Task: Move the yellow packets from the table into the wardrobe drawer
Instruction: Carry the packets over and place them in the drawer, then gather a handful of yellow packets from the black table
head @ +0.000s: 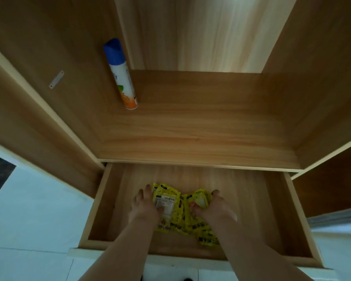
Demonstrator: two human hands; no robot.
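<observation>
Several yellow packets [179, 217] lie bunched together on the floor of the pulled-out wooden wardrobe drawer [101, 203]. My left hand [145, 206] clasps the left side of the bunch, fingers curled over a packet with a white label. On the right side of the bunch, my right hand [215, 207] grips the packets with its thumb on top. Both forearms reach in over the drawer's front edge. My hands hide parts of the packets.
Above the drawer is an open wardrobe shelf [201, 128]. A spray can [121, 75] with a blue cap stands at its back left corner. Wardrobe doors stand open on both sides. Pale floor [32, 209] shows to the left and right.
</observation>
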